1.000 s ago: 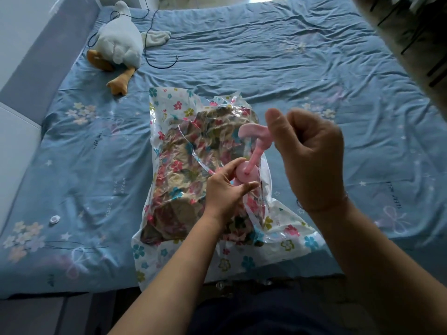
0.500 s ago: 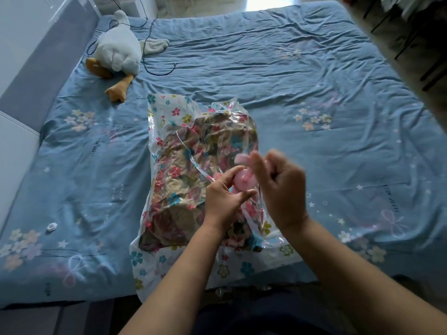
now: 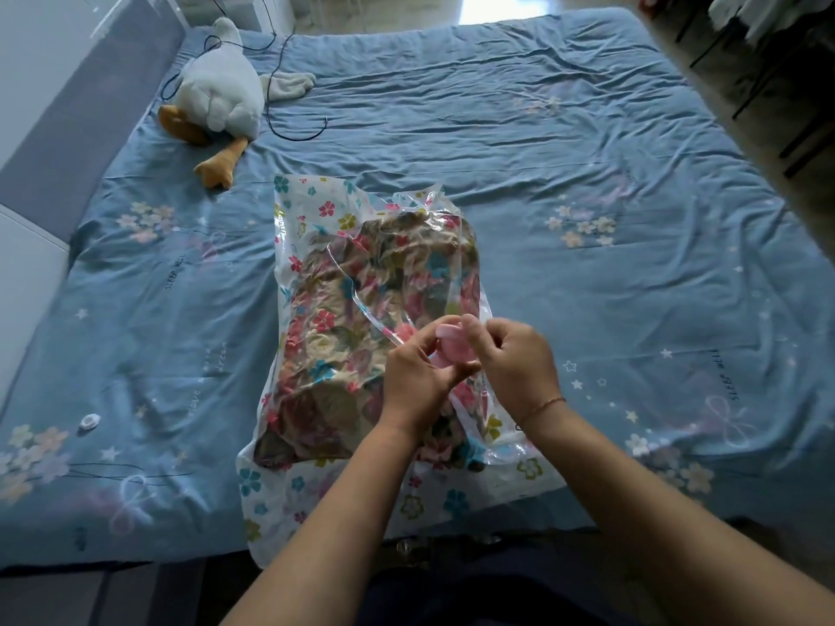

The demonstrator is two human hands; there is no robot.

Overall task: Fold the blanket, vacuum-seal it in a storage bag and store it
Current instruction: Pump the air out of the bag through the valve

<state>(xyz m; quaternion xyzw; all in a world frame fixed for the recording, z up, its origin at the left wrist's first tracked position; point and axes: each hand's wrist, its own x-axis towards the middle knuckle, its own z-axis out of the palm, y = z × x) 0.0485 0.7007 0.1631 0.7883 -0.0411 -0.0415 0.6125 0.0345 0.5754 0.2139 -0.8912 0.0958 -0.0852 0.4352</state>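
A clear storage bag (image 3: 316, 210) printed with flowers lies on the blue bed (image 3: 587, 183) near its front edge. Inside it is the folded floral blanket (image 3: 357, 318), wrinkled tight under the plastic. A pink hand pump (image 3: 454, 347) stands on the bag's right side, pushed down short. My left hand (image 3: 418, 381) grips the pump's base from the left. My right hand (image 3: 515, 363) holds its top, thumb and fingers curled over the handle. Most of the pump is hidden between the hands.
A white plush goose (image 3: 219, 92) lies at the bed's far left, with a black cable (image 3: 289, 128) looping beside it. A small white cap (image 3: 89, 421) sits on the sheet at the near left. A grey headboard (image 3: 68, 110) borders the left; dark furniture stands far right.
My right hand has pushed the pump handle down from its raised position to just above the base. The left hand stayed at the base. The view tilted slightly up the bed.
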